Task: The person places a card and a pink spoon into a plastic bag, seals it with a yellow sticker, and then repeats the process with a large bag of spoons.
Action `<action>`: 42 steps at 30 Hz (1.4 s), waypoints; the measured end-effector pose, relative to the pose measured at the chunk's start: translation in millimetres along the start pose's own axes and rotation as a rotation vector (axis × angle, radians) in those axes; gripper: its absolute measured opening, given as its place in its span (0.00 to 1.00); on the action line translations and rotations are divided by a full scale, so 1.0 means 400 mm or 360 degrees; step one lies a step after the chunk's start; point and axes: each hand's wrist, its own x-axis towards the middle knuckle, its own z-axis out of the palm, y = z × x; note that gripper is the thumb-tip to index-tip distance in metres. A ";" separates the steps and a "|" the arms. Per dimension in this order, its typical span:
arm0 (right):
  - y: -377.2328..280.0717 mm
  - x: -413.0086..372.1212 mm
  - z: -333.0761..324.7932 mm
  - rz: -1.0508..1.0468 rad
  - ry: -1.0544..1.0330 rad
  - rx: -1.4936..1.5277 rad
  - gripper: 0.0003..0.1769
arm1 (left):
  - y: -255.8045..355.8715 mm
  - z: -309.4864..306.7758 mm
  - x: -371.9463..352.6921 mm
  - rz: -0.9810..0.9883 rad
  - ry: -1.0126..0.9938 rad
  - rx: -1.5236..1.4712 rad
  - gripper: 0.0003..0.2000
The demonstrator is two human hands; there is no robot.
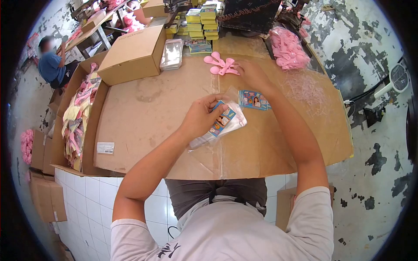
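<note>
- A cardboard worktop [143,117] stands above white floor tiles [100,193].
- Mid-worktop, the left hand [201,115] pinches a blue card [228,115] against clear bags [238,121].
- Right hand [251,73] meets pink spoons [224,65]; its grip is unclear.
- Right forearm [294,126] partly hides stacked cards [252,100].

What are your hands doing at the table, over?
Left hand gripping blue card, clear plastic beside it. Right hand at pink spoons, contact unclear. Nothing visibly blocking the spoons.

Blue card [226,117]: printed, tilted, in my L grip [203,114], over clear plastic bags [239,120]. Pink spoons [223,64]: loose heap, handles crossed, flat on worktop [148,113], adj. my R grip [250,74].
</note>
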 end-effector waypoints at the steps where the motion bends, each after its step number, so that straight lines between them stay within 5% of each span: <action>1: 0.010 0.015 0.009 0.0072 -0.0079 -0.0112 0.14 | 0.005 -0.001 -0.003 -0.0017 -0.0006 -0.0013 0.15; 5: 0.049 0.031 0.002 0.0223 -0.0262 -0.0320 0.15 | 0.000 -0.013 0.002 -0.0011 -0.0033 -0.0082 0.16; 8: -0.038 -0.033 -0.106 0.0019 -0.0137 -0.0543 0.20 | -0.004 -0.009 0.003 -0.0018 0.0003 -0.0158 0.17; 11: -0.103 -0.075 -0.194 0.0361 -0.0501 -0.0097 0.26 | -0.004 -0.006 0.003 0.0025 -0.0016 -0.0251 0.18; 14: -0.144 -0.150 -0.182 0.0445 -0.0537 0.1204 0.31 | 0.030 0.001 -0.011 -0.0030 -0.0066 -0.0311 0.18; 20: -0.250 -0.220 -0.155 0.0431 0.0299 0.1574 0.32 | 0.015 0.019 -0.012 -0.0060 -0.0032 -0.0246 0.19; 23: -0.252 -0.217 -0.151 0.0356 0.0482 0.1584 0.30 | 0.003 0.021 -0.010 -0.0032 -0.0070 -0.0258 0.18; 26: -0.245 -0.229 -0.132 0.0356 0.0247 0.1577 0.29 | -0.006 0.025 -0.007 -0.0024 -0.0097 -0.0262 0.17; 32: -0.239 -0.254 -0.072 0.0370 0.0279 0.1701 0.27 | 0.003 0.007 -0.007 -0.0210 -0.0131 -0.0203 0.15; 36: -0.218 -0.269 -0.082 0.0178 0.0018 0.1182 0.17 | -0.010 0.003 0.001 -0.0161 -0.0142 -0.0438 0.15; 40: -0.255 -0.249 -0.145 0.0274 -0.0082 0.1867 0.10 | 0.012 -0.004 -0.005 -0.0162 -0.0248 -0.0500 0.16; 42: -0.267 -0.242 -0.168 0.0054 -0.0136 0.1696 0.08 | 0.036 -0.008 -0.013 -0.0182 -0.0321 -0.0469 0.17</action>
